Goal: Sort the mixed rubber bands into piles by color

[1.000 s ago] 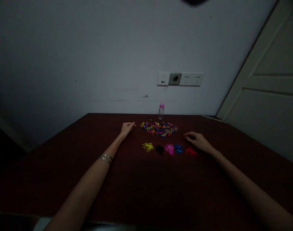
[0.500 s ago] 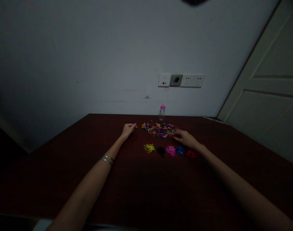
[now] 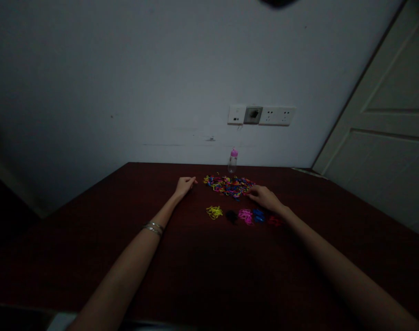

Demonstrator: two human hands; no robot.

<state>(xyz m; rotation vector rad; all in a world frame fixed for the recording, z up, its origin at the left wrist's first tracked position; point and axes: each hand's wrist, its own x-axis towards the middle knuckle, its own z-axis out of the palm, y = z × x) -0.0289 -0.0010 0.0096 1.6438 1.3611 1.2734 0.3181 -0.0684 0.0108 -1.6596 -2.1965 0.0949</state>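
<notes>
A mixed heap of small coloured rubber bands [image 3: 230,185] lies towards the back of the dark red-brown table [image 3: 189,266]. My right hand [image 3: 263,197] is at the heap's right edge, thumb and fingertips pinched at a reddish rubber band. My left hand [image 3: 184,185] rests to the left of the heap, fingers curled, and nothing shows in it. In front of the heap lie separate little piles: yellow bands [image 3: 214,212], black bands [image 3: 232,216], pink bands [image 3: 246,216], blue bands [image 3: 258,215] and red bands [image 3: 274,221]. The red pile lies beside my right wrist, partly hidden.
Behind the heap a clear bottle with a pink top [image 3: 232,162] stands close to the wall [image 3: 161,82]. Wall sockets [image 3: 261,115] sit above it. A white panelled door [image 3: 388,115] is on the right. The light is dim.
The view has shifted very slightly. Both hands keep almost the same places, with my right fingertips still at the heap's right edge.
</notes>
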